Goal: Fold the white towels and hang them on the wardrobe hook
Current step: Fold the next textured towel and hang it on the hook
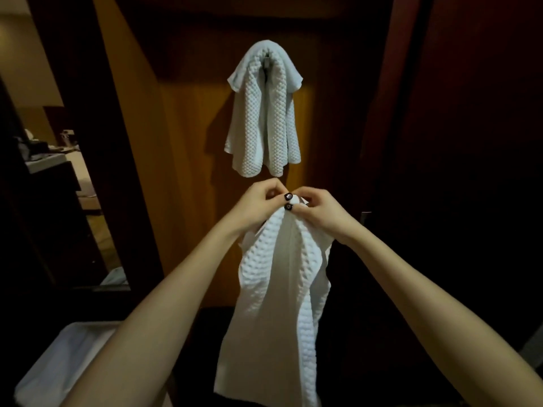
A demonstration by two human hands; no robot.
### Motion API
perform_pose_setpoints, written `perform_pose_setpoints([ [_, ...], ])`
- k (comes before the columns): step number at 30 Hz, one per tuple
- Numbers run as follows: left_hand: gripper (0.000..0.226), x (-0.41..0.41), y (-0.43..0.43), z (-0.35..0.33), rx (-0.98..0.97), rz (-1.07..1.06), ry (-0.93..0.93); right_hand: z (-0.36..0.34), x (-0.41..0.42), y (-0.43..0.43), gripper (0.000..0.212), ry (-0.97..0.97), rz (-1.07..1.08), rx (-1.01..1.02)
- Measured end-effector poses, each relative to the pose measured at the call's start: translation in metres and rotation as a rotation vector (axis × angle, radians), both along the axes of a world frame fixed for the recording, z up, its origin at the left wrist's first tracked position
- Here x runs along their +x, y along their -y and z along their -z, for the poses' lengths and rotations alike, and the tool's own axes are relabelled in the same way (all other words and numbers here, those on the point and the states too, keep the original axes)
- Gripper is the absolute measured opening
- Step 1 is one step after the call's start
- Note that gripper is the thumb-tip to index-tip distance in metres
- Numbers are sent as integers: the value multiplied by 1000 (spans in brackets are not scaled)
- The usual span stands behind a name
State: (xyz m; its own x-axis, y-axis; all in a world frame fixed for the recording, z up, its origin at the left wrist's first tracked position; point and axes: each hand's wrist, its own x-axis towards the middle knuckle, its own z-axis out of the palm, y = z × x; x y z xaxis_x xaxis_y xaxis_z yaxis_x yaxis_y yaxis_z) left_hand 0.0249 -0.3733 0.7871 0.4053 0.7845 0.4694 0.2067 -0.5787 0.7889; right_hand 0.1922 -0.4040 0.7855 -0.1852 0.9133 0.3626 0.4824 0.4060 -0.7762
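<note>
I watched the left grip [260, 205] and right grip [321, 211], fingers curled, pinch the gathered top of a towel [282, 289] that hung near me. A second towel [263, 118] draped over the hook [266, 62] on the far wardrobe [188, 136].

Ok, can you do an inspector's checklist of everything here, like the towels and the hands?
Surface: wooden wardrobe panel, dimly lit.
Job's things: hung towel, white, draped over the hook; held towel, white, hanging down below it, not yet on the hook.
Clutter: white object at lower left, too dim to identify.
Hands: left hand and right hand close together, both pinching the held towel's top edge.
Cables: nothing seen.
Surroundings: an opening or mirror on the left shows a lit room; the right side is dark.
</note>
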Motion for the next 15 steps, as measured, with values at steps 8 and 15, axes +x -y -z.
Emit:
perform_pose_setpoints([
  [8,16,-27,0,17,-158,58,-188,3,22,-10,21,-152,256,65],
  [15,18,-17,1,39,-197,-26,191,4,38,3,8,-321,234,19],
])
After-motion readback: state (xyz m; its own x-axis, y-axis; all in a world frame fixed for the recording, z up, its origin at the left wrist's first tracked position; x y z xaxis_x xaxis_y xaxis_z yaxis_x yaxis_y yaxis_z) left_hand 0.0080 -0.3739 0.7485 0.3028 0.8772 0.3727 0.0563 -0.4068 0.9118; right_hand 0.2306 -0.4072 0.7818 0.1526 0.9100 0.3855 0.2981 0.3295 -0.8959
